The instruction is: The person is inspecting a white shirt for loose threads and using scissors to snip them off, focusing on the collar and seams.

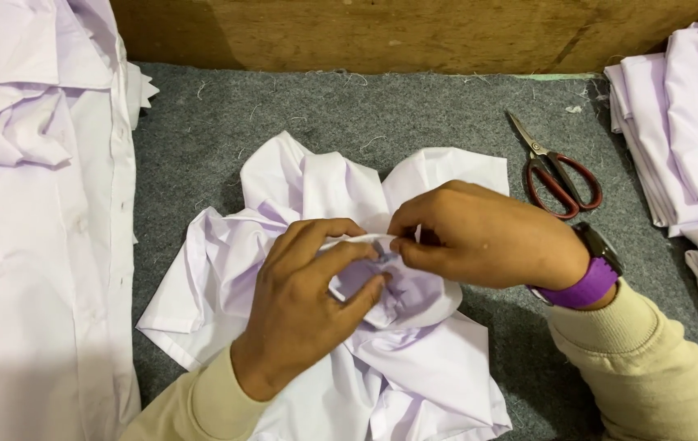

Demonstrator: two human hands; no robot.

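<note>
Both hands pinch one crumpled white shirt (316, 269) on the grey table (414, 114): the left hand (304, 306) grips a gathered fold, the right hand (480, 237) nips its edge just beside the left fingertips. The work looks unfinished. One pair of red-handled scissors (557, 175) lies beyond the right hand, and two stacks of white shirts flank the hands, one at the left (31, 229) and one at the right (684, 131).

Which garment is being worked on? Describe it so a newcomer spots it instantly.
Start at the grey felt mat below the wooden board. At its middle lies the crumpled pale lilac shirt, gripped by the left hand and right hand. Unlike the flat shirts at left and the folded stack at right, it is bunched up.
</note>
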